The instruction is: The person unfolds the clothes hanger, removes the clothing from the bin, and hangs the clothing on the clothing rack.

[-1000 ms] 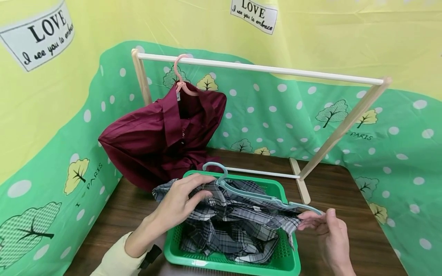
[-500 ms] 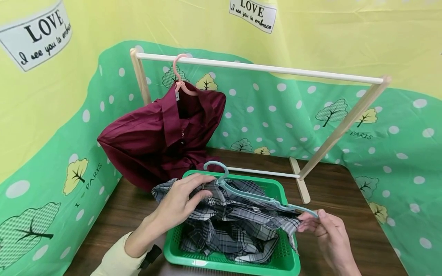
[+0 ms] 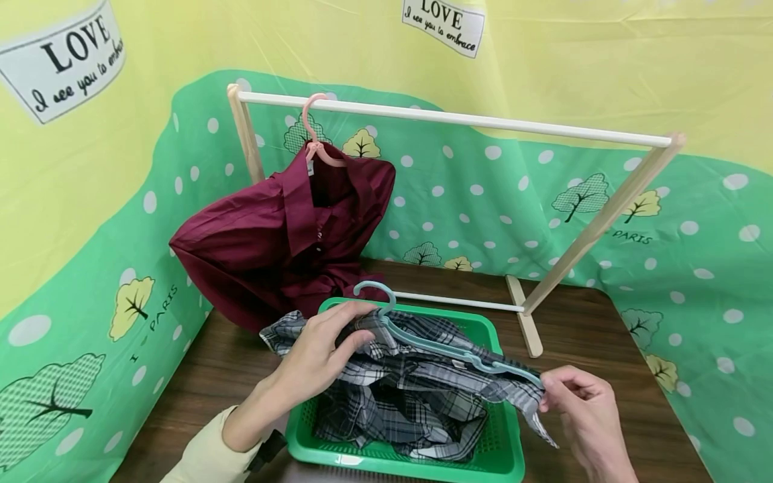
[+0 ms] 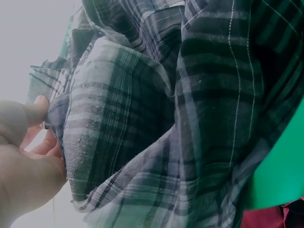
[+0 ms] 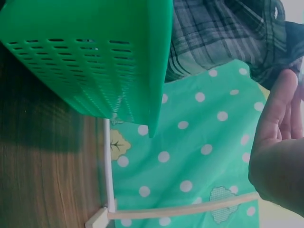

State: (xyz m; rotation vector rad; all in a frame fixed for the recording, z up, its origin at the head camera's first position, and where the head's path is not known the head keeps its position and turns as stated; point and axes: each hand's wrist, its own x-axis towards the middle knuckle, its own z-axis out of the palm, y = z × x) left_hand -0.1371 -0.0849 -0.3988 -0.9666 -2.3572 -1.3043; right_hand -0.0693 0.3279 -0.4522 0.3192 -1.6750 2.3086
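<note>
A grey plaid shirt (image 3: 401, 409) lies bunched in the green basket (image 3: 496, 463), its upper part lifted above the rim. Along its collar and shoulder runs a light blue clothes hanger (image 3: 435, 345), hook standing up. My left hand (image 3: 326, 349) grips the shirt by the collar near the hook; the left wrist view shows thumb and fingers pinching plaid cloth (image 4: 118, 118). At the hanger's right end, my right hand (image 3: 586, 412) pinches the shirt's shoulder cloth beside the hanger tip. In the right wrist view, plaid cloth (image 5: 213, 38) stretches from the basket to those fingers.
Behind the basket stands a rack with a white rail (image 3: 459, 119) and wooden legs (image 3: 604, 221). A maroon shirt (image 3: 260, 221) hangs at its left on a pink hanger (image 3: 310, 127). Patterned green and yellow cloth (image 3: 477, 194) surrounds the dark wooden table (image 3: 610, 349).
The hanger's right arm has moved left and down along the shirt's shoulder. My right hand has drawn the shoulder cloth rightward to the hanger tip. My left hand keeps its grip near the hook.
</note>
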